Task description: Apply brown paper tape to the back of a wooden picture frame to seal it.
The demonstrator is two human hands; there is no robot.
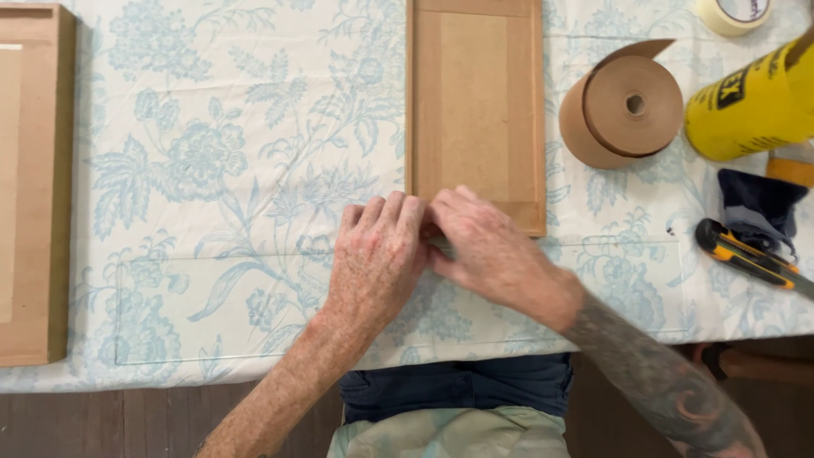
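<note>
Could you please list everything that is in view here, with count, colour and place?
Framed board: one, brown, top centre, near edge under the fingertips.
Second framed board: one, brown, left edge.
Paper tape roll: one, brown, right of centre board.
Pale tape roll: one, cream, top right.
Bottle: one, yellow, far right, lying.
Utility knife: one, yellow and black, right.
Cloth: one, dark blue, right.
Tablecloth: one, white with blue flowers, over the table.
Left hand, right hand: two, touching at the board's near edge.

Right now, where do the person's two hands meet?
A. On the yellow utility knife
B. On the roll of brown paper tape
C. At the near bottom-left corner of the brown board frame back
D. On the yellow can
C: the left hand and right hand press together at the near corner of the brown board frame back; the brown paper tape roll and utility knife lie untouched to the right.
</note>
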